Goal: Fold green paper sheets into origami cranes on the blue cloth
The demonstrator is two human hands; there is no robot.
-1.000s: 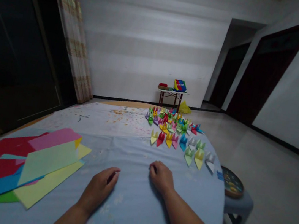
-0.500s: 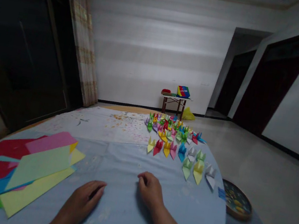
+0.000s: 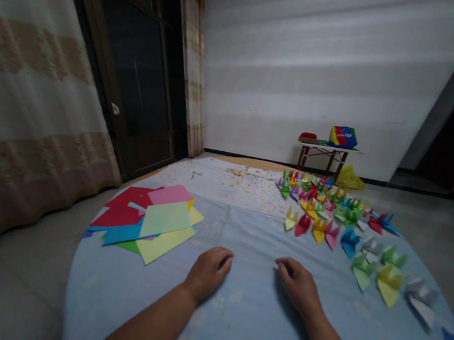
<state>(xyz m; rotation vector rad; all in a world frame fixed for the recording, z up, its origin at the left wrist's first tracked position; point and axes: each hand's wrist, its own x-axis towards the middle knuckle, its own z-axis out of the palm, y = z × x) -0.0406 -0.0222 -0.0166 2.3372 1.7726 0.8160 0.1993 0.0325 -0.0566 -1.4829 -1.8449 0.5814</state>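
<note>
My left hand [image 3: 210, 272] rests on the blue tablecloth [image 3: 237, 336], its fingers loosely curled with the thumb close to the index finger and nothing visible in it. To its left lies an overlapping pile of coloured paper, a pale green sheet [image 3: 167, 219] on top, with red paper [image 3: 125, 209], pink paper [image 3: 172, 194] and yellow paper [image 3: 165, 244] around it. My right hand [image 3: 298, 285] is curled the same way on the cloth, thumb and fingers near each other, holding nothing I can see. Nearest to it on the right stand folded paper cranes, among them a green one [image 3: 363, 270] and a yellow one [image 3: 389, 283].
Many more paper cranes [image 3: 310, 208] crowd the far right of the round table. Small scraps [image 3: 243, 180] lie scattered over the white far cloth. Beyond are a small side table [image 3: 323, 147] with a colourful box [image 3: 344, 137], a yellow bag [image 3: 349, 177] and curtains [image 3: 46, 73] at left.
The view has turned left, so the paper pile, cranes and side table sit further right in the picture. Both hands remain curled on the cloth, the left appearing slightly further forward.
</note>
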